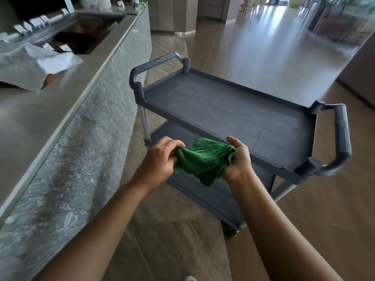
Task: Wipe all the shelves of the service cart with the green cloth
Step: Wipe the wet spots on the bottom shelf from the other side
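Both hands on green cloth (205, 159): left hand (160, 159) pinches one edge, right hand (238, 159) curls round other, bunching it w/ cart (223, 110) shelf just ahead.

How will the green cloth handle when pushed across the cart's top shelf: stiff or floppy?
Likely floppy: the green cloth sags and folds between the left hand and right hand. Probably light: finger grips hold it up. Its fuzzy pile may drag on the textured top shelf.
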A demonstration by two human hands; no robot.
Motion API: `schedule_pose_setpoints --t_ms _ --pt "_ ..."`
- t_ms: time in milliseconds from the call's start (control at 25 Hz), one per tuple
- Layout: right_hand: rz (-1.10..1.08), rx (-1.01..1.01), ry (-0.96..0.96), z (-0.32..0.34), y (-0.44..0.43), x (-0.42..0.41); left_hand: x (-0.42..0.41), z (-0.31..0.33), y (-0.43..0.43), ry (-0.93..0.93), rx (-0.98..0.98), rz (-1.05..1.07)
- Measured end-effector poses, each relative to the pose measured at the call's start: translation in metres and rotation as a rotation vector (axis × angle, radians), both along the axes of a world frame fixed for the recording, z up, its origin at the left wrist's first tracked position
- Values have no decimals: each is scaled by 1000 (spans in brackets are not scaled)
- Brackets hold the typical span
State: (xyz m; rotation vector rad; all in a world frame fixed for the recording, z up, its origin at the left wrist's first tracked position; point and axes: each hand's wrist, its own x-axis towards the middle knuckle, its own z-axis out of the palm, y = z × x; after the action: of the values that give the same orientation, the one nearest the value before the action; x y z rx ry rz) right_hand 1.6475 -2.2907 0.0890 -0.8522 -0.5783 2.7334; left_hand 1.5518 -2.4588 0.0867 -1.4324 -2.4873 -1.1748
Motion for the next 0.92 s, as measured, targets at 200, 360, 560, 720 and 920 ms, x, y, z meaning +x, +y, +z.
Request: schedule_pose_setpoints --t_ms 200,360,560,720,920 --pt "163 76 -7 -5 8 15 -12 28 16 174 -74 -167" --pt "284 176 -36 -10 7 28 -15 47 30 15 -15 -188" --pt "439 369 -147 -23 -10 41 -11 65 45 -112 51 -224" --pt "431 476 -105 -24 -25 44 -9 70 58 -141 -6 -170" --pt "302 600 -34 -12 -38 40 -7 67 64 -184 -56 -162"
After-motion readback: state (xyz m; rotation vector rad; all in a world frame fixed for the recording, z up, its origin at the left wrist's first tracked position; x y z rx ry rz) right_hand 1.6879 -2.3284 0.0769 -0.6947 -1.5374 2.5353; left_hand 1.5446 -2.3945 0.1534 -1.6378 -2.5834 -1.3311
